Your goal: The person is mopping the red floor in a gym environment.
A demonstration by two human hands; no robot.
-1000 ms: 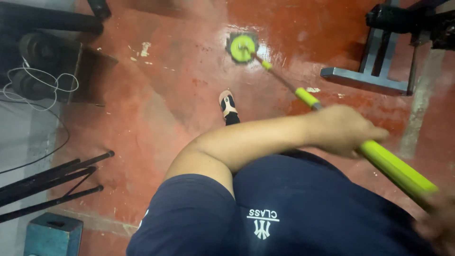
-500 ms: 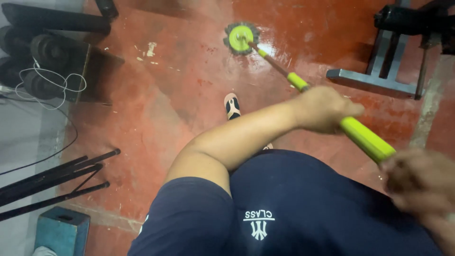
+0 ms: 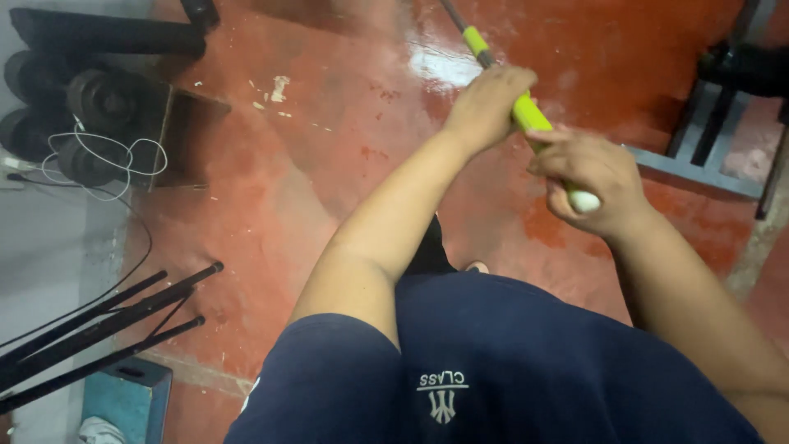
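Head view: both hands, left hand [image 3: 486, 103] and right hand [image 3: 590, 174], around slim, smooth yellow-green mop handle [image 3: 526, 113].

Yellow-green mop handle [image 3: 526, 111] (red floor [image 3: 329, 164])

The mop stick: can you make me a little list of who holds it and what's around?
left hand: wrapped around the mop stick, higher up
right hand: gripping the stick's white end
stick: yellow-green, slanting up out of view
floor: red, shiny wet patch near the top
left side: black rods, white cord, blue box
right side: metal frame
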